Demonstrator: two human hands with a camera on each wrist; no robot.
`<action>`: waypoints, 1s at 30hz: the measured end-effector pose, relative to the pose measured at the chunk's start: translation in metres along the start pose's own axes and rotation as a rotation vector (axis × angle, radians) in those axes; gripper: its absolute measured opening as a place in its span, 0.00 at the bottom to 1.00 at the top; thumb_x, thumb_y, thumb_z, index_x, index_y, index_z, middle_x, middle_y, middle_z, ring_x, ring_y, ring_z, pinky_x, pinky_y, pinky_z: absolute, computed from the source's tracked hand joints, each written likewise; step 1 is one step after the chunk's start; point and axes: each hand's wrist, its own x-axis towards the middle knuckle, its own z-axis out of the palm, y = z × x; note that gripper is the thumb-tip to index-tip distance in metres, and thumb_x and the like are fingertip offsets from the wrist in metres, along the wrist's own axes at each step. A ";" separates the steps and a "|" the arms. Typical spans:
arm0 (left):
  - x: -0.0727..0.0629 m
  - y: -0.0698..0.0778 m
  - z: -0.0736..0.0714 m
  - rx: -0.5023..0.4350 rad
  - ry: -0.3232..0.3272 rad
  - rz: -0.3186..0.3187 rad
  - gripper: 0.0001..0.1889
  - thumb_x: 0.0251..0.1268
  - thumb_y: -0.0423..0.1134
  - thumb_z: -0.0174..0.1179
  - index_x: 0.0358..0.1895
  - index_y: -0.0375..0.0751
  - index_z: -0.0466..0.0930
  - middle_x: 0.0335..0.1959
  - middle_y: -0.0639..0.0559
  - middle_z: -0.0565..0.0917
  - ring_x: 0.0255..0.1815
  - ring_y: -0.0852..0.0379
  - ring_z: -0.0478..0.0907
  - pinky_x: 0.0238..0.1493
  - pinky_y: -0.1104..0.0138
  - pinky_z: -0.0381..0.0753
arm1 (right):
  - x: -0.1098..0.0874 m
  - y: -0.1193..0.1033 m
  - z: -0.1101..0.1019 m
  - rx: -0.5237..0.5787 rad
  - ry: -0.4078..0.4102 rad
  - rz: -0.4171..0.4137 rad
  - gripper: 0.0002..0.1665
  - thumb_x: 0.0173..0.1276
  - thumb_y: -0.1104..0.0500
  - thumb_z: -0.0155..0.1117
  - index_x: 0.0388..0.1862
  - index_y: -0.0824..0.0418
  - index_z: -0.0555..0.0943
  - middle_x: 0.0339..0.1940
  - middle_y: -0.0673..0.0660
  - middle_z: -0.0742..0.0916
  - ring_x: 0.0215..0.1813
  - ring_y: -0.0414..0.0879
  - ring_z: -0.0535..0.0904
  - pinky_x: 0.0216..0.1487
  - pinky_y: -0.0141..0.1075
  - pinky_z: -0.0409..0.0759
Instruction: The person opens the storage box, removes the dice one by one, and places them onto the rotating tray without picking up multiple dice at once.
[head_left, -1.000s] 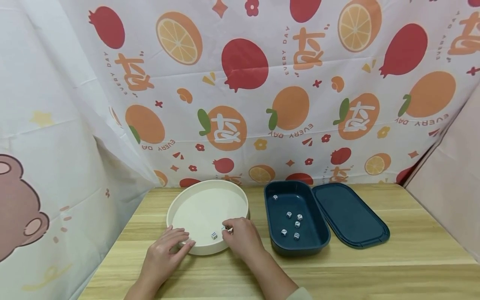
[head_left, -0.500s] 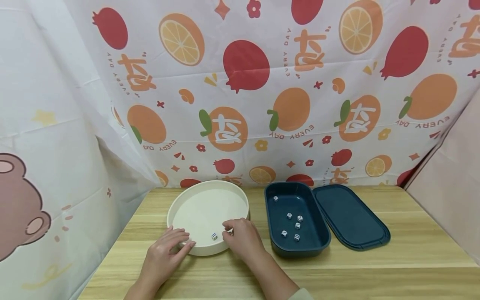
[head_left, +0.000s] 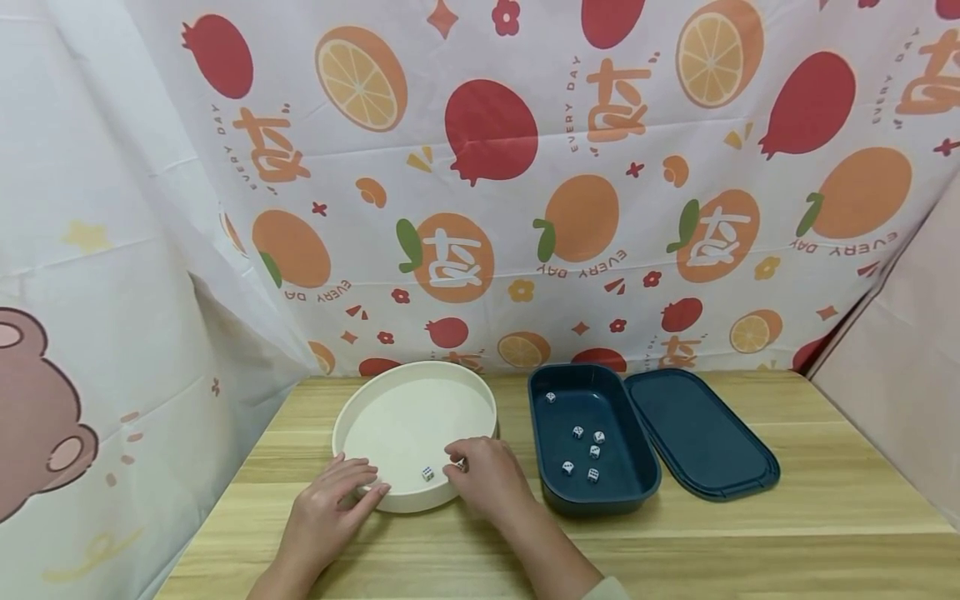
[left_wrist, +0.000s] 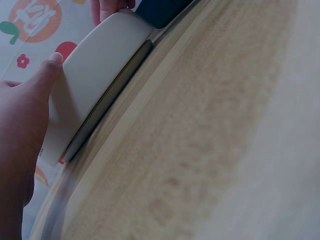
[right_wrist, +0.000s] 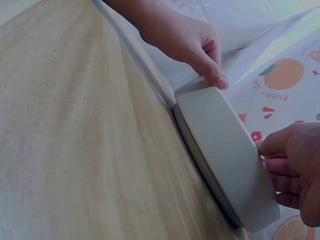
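Note:
In the head view, my left hand [head_left: 324, 508] rests on the front left rim of a round cream tray [head_left: 408, 417], its thumb on the edge. The left wrist view shows that thumb on the rim too. My right hand [head_left: 491, 479] is at the tray's front right, fingers curled, holding a small white die [head_left: 462, 463] that is mostly hidden by them. Another white die [head_left: 427, 473] with blue pips lies on the tray floor between the hands. In the right wrist view, the tray wall [right_wrist: 220, 145] hides the dice.
Right of the tray stands a deep dark blue container [head_left: 555, 454] with several white dice [head_left: 594, 452] scattered inside. Its matching flat lid [head_left: 705, 433] lies beside it on the wooden table [head_left: 750, 550]. A fruit-print cloth [head_left: 510, 225] hangs behind.
A die seen at my right fingertips a second ago has gone out of sight among the fingers. The left hand, tray and container have stayed in place.

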 end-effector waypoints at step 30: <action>0.000 0.001 0.000 -0.010 0.002 -0.006 0.09 0.44 0.39 0.77 0.30 0.43 0.89 0.31 0.52 0.89 0.40 0.50 0.86 0.74 0.76 0.64 | 0.005 0.085 -0.095 0.119 0.118 0.437 0.28 0.68 0.51 0.67 0.64 0.60 0.77 0.62 0.59 0.82 0.63 0.55 0.77 0.65 0.54 0.79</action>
